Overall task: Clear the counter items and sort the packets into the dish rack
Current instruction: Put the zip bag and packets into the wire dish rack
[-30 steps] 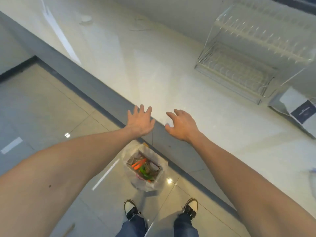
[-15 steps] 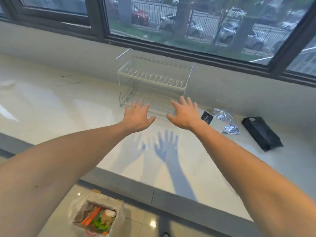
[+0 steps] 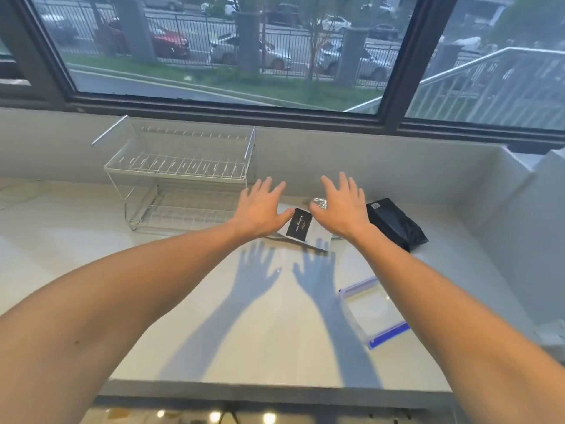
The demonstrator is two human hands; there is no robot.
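A: Where are the hands?

B: Both are stretched out above the pale counter (image 3: 189, 316), palms down. The left hand (image 3: 260, 209) has its fingers straight and spread and holds nothing. The right hand (image 3: 344, 208) is the same: fingers fanned, nothing in its grasp. Their shadows fall on the counter below them, so neither seems to rest on the surface.

A: And the packets?

B: A white packet with a black label (image 3: 299, 229) lies flat on the counter, showing between the two hands and partly hidden by them. A crinkled silver foil packet (image 3: 318, 203) peeks out just behind the right thumb; most of it is covered by that hand. A black packet (image 3: 394, 223) lies to the right of the right hand, angled, near the back wall.

A: Anything nearer the person?

B: A clear zip bag with blue strips (image 3: 371, 312) lies flat toward the front right, well apart from the other packets.

A: The dish rack?

B: The white wire dish rack (image 3: 180, 182) stands at the back left, against the wall under the window (image 3: 220, 50). It has two tiers, and I see nothing in either. The white packet lies just beside its right end.
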